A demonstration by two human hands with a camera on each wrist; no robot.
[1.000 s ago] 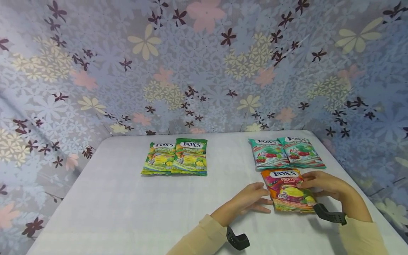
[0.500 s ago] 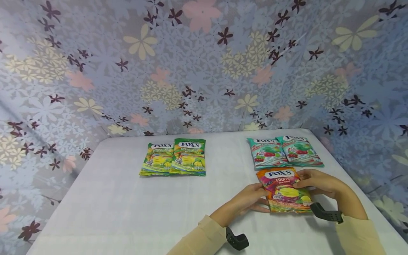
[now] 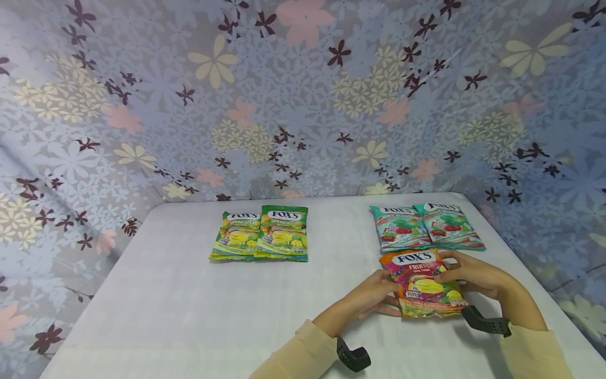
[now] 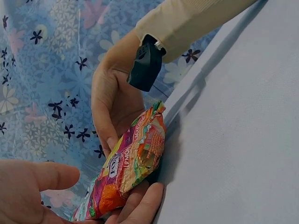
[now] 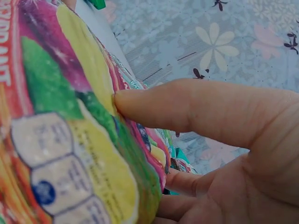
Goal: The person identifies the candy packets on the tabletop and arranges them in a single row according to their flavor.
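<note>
An orange-and-purple Fox's Fruits candy bag (image 3: 423, 284) is at the right of the table, between both hands. My right hand (image 3: 483, 276) pinches its right side, thumb (image 5: 154, 105) on the printed front and fingers behind. At its left edge is my left hand (image 3: 371, 295). The left wrist view shows the left fingers (image 4: 142, 205) reaching under the bag's edge, with the thumb (image 4: 58, 176) held apart from the bag. Just behind lie two overlapping teal Fox's mint bags (image 3: 400, 229), close to the top of the held bag.
Two green Fox's Spring Tea bags (image 3: 281, 234) lie overlapping at the back, left of centre. A white cloth covers the table (image 3: 180, 305). Flower-patterned fabric (image 3: 303, 105) rises behind the table and along its sides.
The fruit candy bag has shifted slightly left in my right hand, against the left hand. The left fingers, earlier at its edge, now reach under it. The green and teal bags have stayed put.
</note>
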